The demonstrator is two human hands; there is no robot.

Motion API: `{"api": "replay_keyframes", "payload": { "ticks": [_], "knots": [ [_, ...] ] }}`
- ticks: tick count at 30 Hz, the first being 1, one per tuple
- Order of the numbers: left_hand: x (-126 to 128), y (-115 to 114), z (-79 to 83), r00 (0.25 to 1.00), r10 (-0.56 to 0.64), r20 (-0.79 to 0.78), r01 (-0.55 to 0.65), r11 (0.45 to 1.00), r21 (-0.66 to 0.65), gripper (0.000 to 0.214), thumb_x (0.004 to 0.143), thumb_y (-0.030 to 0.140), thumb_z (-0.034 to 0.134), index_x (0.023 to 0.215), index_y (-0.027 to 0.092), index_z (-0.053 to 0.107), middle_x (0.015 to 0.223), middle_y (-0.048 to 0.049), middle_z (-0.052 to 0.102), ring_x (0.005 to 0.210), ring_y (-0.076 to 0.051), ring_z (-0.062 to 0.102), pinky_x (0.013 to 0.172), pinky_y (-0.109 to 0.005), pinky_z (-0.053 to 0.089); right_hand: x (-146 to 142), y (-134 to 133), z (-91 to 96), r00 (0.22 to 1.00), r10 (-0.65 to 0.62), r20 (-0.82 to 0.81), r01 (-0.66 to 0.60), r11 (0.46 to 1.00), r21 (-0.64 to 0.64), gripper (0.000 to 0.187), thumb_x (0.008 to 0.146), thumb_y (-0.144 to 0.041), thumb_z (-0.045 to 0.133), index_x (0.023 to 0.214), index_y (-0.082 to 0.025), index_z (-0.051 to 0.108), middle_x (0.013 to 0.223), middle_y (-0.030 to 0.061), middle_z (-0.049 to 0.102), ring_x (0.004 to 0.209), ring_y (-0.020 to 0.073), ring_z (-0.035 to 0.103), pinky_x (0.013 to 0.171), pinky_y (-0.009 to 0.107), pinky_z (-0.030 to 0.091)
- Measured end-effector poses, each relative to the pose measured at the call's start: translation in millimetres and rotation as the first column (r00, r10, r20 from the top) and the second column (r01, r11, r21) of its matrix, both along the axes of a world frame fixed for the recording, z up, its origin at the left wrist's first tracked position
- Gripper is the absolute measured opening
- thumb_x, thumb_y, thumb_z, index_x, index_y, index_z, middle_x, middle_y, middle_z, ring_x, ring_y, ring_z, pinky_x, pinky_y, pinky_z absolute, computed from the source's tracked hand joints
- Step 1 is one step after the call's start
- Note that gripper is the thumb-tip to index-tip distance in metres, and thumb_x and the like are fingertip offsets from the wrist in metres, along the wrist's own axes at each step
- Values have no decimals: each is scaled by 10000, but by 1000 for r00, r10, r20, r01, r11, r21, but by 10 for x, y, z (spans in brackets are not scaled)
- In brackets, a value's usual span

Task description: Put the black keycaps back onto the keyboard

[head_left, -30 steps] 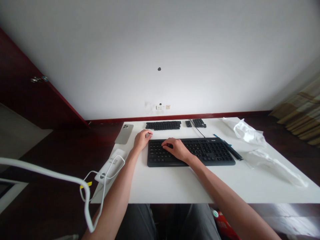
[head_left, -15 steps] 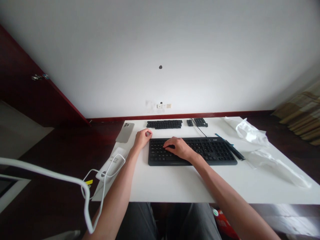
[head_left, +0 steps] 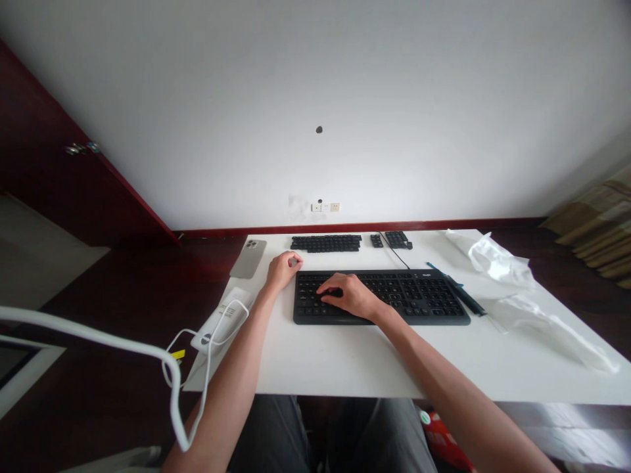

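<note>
A black keyboard [head_left: 434, 309] lies flat on the white table. Over its left half is my right hand [head_left: 351, 295], thumb and forefinger bent close together at the keys; anything between the tips is too small to make out. My left hand [head_left: 282, 270] rests by the keyboard's upper left corner, its fingers curled into a pinch whose contents I cannot make out. Behind the keyboard, black keycaps stand in rows: a wide block [head_left: 326, 244], a small cluster [head_left: 376, 241] and a number-pad group [head_left: 396, 239]. A thin cable [head_left: 398, 256] runs back from the keyboard.
At the left of the table [head_left: 335, 361] lie a phone [head_left: 249, 259] and a white power strip [head_left: 224, 322] with a looped white cord [head_left: 176, 394]. A dark blue-tipped tool [head_left: 466, 297] lies right of the keyboard, near crumpled white plastic wrapping [head_left: 497, 259].
My right hand's fingertips have shifted slightly left over the keys. My left hand keeps its pinch in nearly the same place. The whole view has moved a little.
</note>
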State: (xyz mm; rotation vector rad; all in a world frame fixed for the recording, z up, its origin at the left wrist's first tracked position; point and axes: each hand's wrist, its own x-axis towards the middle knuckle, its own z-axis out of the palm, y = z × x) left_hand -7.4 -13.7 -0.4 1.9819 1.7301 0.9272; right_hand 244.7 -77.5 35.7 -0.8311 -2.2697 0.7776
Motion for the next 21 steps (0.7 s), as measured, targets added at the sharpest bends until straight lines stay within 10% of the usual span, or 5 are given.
{"api": "replay_keyframes", "payload": {
  "ticks": [21],
  "knots": [
    [11, -9, 23, 999, 31, -19, -32, 999, -24, 107, 816, 285, 686, 882, 251, 764, 702, 27, 641, 630, -137, 550, 664, -259, 405, -66, -38, 3, 992, 118, 51, -120, 992, 37, 152, 935, -211, 687, 1004, -274, 806, 1020, 26, 790, 960, 219, 718, 886, 341, 565]
  ]
}}
